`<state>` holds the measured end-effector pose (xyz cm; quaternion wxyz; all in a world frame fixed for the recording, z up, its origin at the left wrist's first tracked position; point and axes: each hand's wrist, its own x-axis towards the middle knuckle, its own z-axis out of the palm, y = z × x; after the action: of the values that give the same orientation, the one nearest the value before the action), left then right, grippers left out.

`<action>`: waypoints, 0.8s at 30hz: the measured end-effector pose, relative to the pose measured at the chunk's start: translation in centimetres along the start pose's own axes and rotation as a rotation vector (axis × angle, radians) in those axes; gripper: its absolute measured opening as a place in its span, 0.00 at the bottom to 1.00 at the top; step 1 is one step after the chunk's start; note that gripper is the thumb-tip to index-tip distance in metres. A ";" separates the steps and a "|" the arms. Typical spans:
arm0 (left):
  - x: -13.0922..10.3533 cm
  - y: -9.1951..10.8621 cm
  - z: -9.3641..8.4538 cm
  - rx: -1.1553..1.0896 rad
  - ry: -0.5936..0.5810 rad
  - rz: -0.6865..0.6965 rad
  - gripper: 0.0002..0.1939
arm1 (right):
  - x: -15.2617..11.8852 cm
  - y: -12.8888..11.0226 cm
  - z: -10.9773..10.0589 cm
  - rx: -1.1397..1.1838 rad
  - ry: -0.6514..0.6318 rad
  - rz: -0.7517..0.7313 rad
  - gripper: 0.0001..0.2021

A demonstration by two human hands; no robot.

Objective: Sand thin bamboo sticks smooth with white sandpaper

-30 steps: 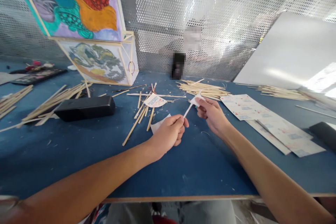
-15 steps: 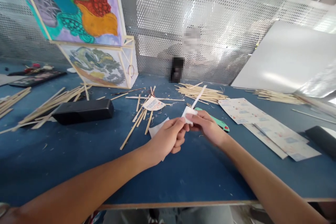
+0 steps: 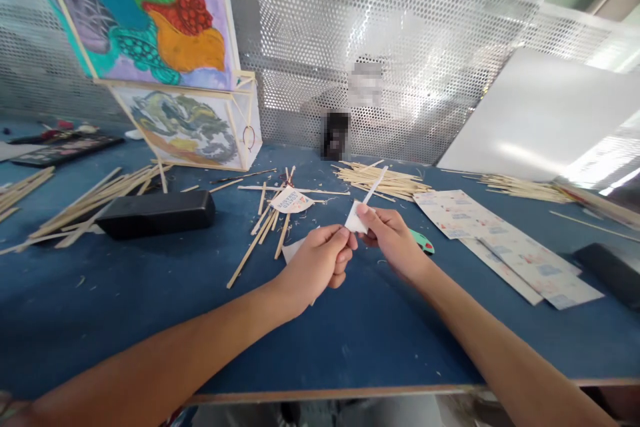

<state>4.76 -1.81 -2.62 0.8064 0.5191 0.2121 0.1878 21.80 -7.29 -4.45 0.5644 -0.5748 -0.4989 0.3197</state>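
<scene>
A small white paper piece [image 3: 355, 217] is pinched between my two hands above the blue table. My left hand [image 3: 323, 255] has its fingers curled and its thumb at the lower left edge of the paper. My right hand [image 3: 389, 232] grips the paper from the right, thumb on top. A thin pale strip [image 3: 375, 185] sticks up from the paper to the upper right. Behind my right hand lies a green object [image 3: 423, 241], mostly covered. Another white sheet [image 3: 293, 251] lies partly under my left hand. A printed scrap [image 3: 292, 201] rests on sticks [image 3: 269, 230] beyond it.
A black case [image 3: 157, 213] lies at left among wooden sticks. More sticks [image 3: 383, 180] lie behind my hands. Printed sheets [image 3: 505, 240] spread at right. A painted stick frame [image 3: 185, 130] stands back left, before a perforated metal panel [image 3: 300, 27].
My right hand has shifted slightly and now covers more of the green object. The white paper shows at a slightly different angle, and the strip's tip has moved a little left and down.
</scene>
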 end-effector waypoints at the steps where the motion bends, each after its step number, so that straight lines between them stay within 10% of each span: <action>1: 0.0 0.0 0.0 0.006 0.000 0.014 0.17 | 0.0 0.0 0.1 0.006 0.017 -0.001 0.31; 24: -0.1 -0.7 -0.7 0.068 0.012 0.089 0.16 | 0.7 -0.8 -1.7 0.108 0.069 0.047 0.29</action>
<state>4.34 -1.63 -3.54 0.7779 0.5540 0.1997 0.2195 23.45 -7.30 -3.29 0.6040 -0.5656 -0.4475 0.3391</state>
